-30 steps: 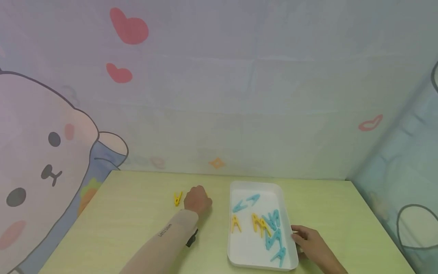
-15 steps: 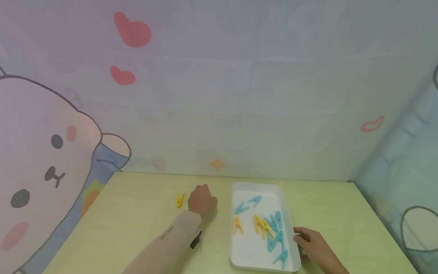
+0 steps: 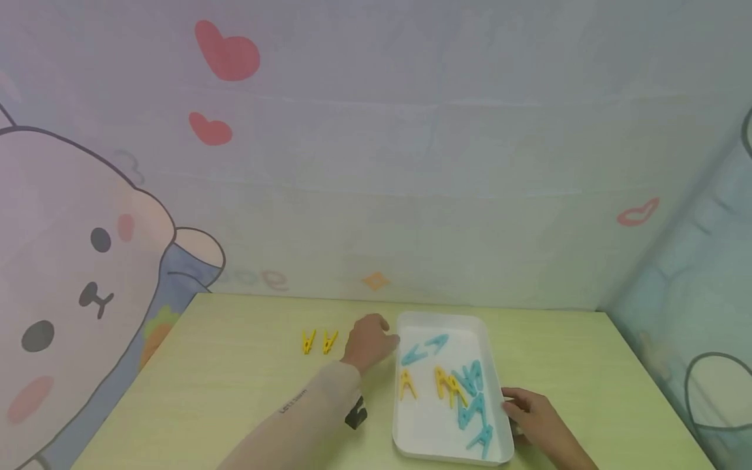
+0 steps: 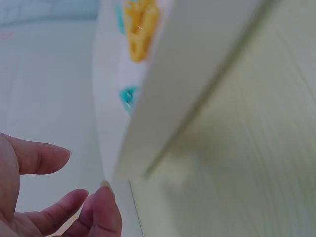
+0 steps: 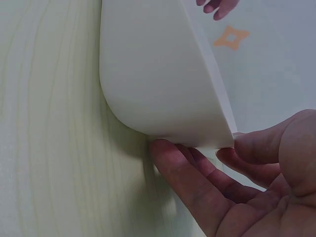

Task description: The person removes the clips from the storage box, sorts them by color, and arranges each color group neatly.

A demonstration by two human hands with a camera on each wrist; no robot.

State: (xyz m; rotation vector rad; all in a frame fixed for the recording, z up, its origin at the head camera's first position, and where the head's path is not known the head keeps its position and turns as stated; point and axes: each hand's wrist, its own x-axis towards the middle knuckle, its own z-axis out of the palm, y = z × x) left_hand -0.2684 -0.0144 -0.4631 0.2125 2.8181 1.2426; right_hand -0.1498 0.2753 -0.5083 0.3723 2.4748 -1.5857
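Note:
My left hand [image 3: 369,341] is at the upper left rim of the white tray [image 3: 431,431]. In the left wrist view the thumb and fingers of this left hand [image 4: 54,192] are spread apart, with nothing between them. On the table left of it lie two yellow clothespins, a left one [image 3: 308,342] and a right one [image 3: 329,342]. My right hand [image 3: 537,418] holds the tray's right side. In the right wrist view its thumb is at the rim of the tray [image 5: 153,74] and its fingers reach the lower edge. Yellow clothespins [image 3: 407,384] and several blue clothespins [image 3: 471,410] lie in the tray.
The light wooden table [image 3: 235,365] runs back to a printed cloth backdrop [image 3: 376,163] with hearts and a cartoon animal. Another backdrop panel [image 3: 705,294] borders the right side.
My left hand has moved right, from beside the yellow clothespins to the tray's left rim, uncovering the second yellow clothespin on the table. My right hand stays at the tray.

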